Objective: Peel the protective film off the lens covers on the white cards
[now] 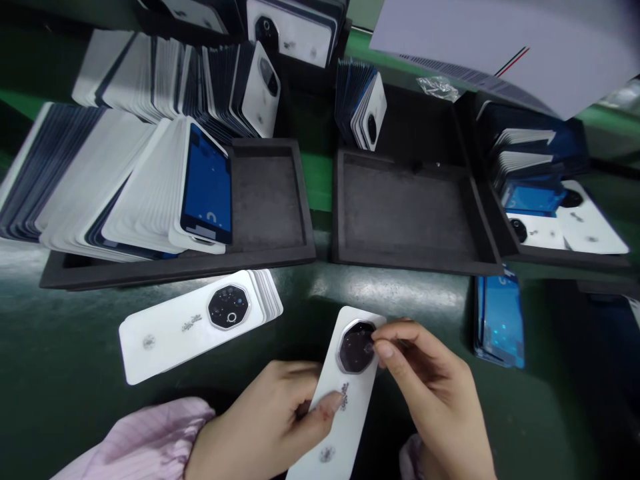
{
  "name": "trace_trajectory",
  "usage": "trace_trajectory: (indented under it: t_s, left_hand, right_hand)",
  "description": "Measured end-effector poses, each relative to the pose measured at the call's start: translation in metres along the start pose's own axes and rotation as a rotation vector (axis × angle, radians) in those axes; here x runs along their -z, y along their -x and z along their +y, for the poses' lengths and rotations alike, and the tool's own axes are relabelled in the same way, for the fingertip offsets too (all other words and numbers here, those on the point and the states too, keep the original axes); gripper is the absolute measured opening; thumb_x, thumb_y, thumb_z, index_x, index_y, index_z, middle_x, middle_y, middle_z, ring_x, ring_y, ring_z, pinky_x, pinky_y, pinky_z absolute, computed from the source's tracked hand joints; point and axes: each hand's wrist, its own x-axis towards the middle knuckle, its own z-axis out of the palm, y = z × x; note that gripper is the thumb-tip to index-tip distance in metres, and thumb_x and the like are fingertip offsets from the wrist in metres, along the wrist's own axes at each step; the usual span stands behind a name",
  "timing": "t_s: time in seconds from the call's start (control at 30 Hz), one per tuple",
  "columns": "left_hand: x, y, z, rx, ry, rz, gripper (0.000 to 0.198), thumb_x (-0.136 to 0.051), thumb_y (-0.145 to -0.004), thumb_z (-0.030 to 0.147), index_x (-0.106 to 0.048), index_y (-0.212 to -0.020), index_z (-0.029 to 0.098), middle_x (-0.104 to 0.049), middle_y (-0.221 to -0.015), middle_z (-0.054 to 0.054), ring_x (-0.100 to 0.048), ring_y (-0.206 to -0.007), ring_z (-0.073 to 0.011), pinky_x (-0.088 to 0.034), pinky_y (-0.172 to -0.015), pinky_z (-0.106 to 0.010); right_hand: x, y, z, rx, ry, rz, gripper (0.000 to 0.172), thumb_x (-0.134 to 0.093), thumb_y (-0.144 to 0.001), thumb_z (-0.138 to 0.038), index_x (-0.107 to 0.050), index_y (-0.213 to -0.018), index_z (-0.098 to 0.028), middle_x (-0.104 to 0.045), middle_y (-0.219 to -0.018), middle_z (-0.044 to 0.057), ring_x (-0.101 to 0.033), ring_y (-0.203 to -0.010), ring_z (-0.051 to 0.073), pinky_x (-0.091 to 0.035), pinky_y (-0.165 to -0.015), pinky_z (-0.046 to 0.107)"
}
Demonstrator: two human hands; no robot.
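Observation:
My left hand [265, 427] grips a white phone back cover [345, 400] by its middle, thumb on top near the small printed mark. The cover tilts upward to the right, and its dark octagonal camera module [356, 347] faces me. My right hand [430, 393] pinches at the right edge of that camera module with thumb and forefinger. A short stack of the same white covers [195, 323] lies flat on the green table to the left of my hands.
Black foam trays stand behind: the left tray [265, 193] holds many leaning covers, the middle tray [410, 213] holds a few covers at its back, the right tray [565, 220] holds several. A blue-filmed stack [500, 320] lies right. White paper [500, 40] overhangs top right.

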Motion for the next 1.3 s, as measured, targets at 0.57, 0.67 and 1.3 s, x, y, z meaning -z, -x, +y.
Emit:
trace_trajectory:
  t_s: [0.57,0.67,1.3]
  left_hand:
    - [-0.001,0.005,-0.001,-0.045,0.018,0.012,0.037,-0.050,-0.106,0.024,-0.037,-0.071,0.024,-0.047,-0.069,0.005,-0.048,-0.060,-0.0132,-0.032,-0.059,-0.027]
    - [-0.002,0.003,0.000,-0.066,0.032,0.041,0.037,-0.050,-0.106,0.024,-0.037,-0.071,0.024,-0.045,-0.068,0.006,-0.046,-0.059,-0.0128,-0.032,-0.058,-0.026]
    - [0.098,0.087,-0.048,0.065,-1.167,0.579,0.062,-0.049,-0.109,0.047,-0.030,-0.159,0.017,-0.052,-0.142,-0.027,-0.060,-0.125,-0.0528,-0.059,-0.095,-0.072]
  right_hand:
    - [-0.007,0.001,0.004,0.170,0.212,0.066,0.011,-0.073,-0.098,-0.020,-0.074,-0.096,-0.030,-0.066,-0.086,-0.003,-0.063,-0.072,0.013,-0.051,-0.065,0.024]
    - [-0.007,0.002,0.009,0.118,0.208,0.154,0.023,-0.078,-0.095,-0.025,-0.068,-0.114,-0.032,-0.058,-0.085,-0.004,-0.058,-0.065,0.013,-0.051,-0.058,0.023]
    - [0.021,-0.040,0.040,-0.105,0.557,0.215,0.051,-0.066,-0.082,-0.058,-0.074,-0.115,-0.020,-0.077,-0.094,0.009,-0.063,-0.059,0.024,-0.048,-0.062,0.040]
